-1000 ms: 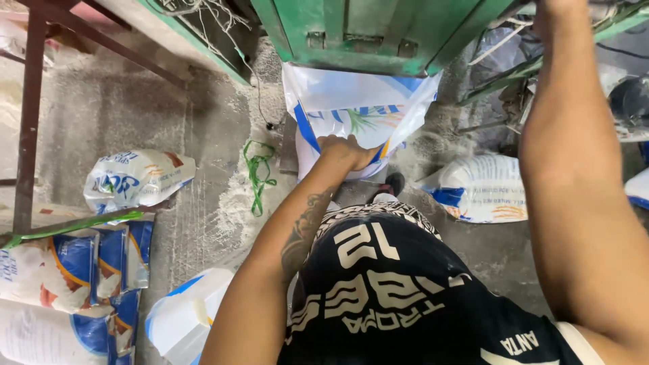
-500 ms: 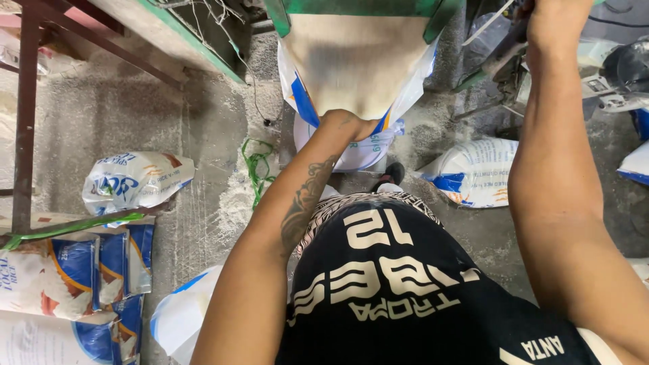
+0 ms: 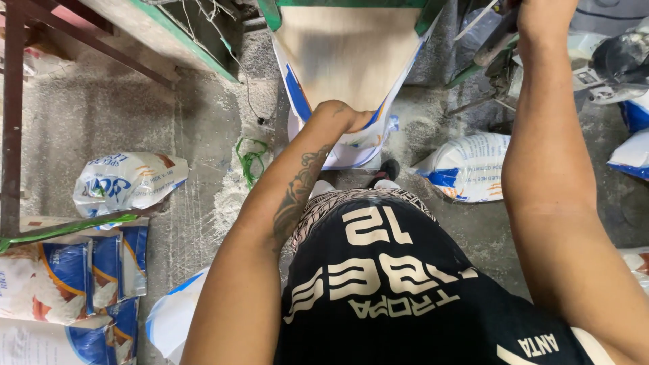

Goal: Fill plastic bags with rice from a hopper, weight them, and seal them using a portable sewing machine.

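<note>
Dusty concrete floor [image 3: 101,115], green hopper chute [image 3: 348,47] at 12 o'clock, white-and-blue sack [image 3: 351,145] hanging beneath it, my left hand [image 3: 341,115] clamped on its rim, my right hand [image 3: 544,17] at 1 o'clock, grip state indeterminate.

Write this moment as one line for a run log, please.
left hand: grips mouth of white-and-blue sack | sack: under green chute, pale grain pouring in | right hand: raised on machine lever | floor: filled sacks

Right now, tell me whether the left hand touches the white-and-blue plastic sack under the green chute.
Touching: the head view shows the left hand gripping the white-and-blue plastic sack at its rim.
</note>
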